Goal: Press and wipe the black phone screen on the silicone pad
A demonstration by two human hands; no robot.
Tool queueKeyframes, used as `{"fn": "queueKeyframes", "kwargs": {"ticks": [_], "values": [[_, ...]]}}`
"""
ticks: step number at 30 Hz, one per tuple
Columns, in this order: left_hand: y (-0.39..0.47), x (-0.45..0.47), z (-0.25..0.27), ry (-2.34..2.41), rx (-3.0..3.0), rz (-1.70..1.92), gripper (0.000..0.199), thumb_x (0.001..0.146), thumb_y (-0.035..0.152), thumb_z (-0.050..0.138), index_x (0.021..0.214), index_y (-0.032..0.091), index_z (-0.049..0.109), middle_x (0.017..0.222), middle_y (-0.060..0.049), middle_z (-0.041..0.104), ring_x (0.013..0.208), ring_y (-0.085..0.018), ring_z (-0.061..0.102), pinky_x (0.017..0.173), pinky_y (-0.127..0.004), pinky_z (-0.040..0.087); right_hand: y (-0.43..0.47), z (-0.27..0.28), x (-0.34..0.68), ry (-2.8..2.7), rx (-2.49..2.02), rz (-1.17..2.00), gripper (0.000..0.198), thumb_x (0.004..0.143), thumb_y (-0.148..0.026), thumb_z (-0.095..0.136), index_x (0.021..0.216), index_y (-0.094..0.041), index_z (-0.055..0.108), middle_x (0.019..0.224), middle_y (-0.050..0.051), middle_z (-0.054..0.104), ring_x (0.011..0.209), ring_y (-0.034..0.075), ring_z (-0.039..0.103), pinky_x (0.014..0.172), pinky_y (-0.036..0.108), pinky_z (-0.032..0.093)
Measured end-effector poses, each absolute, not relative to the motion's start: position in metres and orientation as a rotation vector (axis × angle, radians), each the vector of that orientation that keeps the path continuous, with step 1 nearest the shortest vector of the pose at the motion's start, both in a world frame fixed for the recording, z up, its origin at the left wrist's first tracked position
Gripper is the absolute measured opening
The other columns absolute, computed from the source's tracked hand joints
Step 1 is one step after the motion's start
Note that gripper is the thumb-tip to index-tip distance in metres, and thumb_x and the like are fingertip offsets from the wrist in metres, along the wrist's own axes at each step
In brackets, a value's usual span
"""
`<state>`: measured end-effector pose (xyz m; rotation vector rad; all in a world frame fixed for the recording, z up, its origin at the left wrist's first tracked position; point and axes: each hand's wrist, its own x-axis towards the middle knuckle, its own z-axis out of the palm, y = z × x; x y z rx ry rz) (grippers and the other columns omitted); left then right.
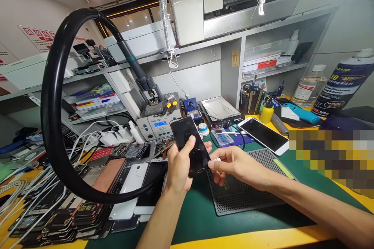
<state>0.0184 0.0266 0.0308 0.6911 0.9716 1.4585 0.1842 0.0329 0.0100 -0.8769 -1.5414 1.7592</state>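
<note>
Closest to my camera, two bare forearms (315, 204) lead out to the work. With the left hand (179, 163) I grip a dark phone (200, 157), tilted screen up, thumb across its glass and fingertips around the far edge. My right hand (233, 165) is at the phone's lower corner, thumb and fingers pinched on a small white piece (217, 159), too covered to identify. I judge the step in hand to be close work along that corner, and the next move calls for a firm left grip and a light right pinch. Under the right hand lies a perforated pad (248, 202) on the green mat (193, 223); beyond it rests a white-framed phone (264, 134). Just past the held phone sits a small round tub (203, 128), contents hidden from me. Farther out, ahead and right of the hands, a dark holder (255, 103) carries tweezers and other tools, near a yellow bottle (267, 113), opaque to me, a clear bottle (309, 85) of see-through liquid and a large spray can (340, 83).
</note>
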Motion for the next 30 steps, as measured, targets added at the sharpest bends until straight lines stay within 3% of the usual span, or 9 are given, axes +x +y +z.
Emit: {"fn": "queueKeyframes", "kwargs": {"ticks": [9,30], "values": [[0.0270,0.0198,0.0294,1.005,0.712,1.475,0.037,0.074,0.036,0.084,0.100,0.013,0.071,0.098,-0.012,0.078,0.090,-0.032,0.077,0.079,-0.043,0.065,0.0330,0.0080,0.1823,-1.580,-0.886,1.718,0.036,0.083,-0.047,0.075,0.073,-0.016,0.059,0.063,0.002,0.068,0.055,0.015,0.064,0.058,0.029,0.055],[0.0288,0.0213,0.0260,1.068,0.675,1.494,0.042,0.075,0.039,0.083,0.108,0.014,0.073,0.096,-0.011,0.079,0.086,-0.029,0.078,0.077,-0.040,0.065,0.0323,0.0045,0.1808,-1.626,-0.920,1.650,0.039,0.086,-0.049,0.072,0.069,-0.017,0.057,0.061,0.001,0.067,0.054,0.015,0.064,0.055,0.027,0.053]]}}
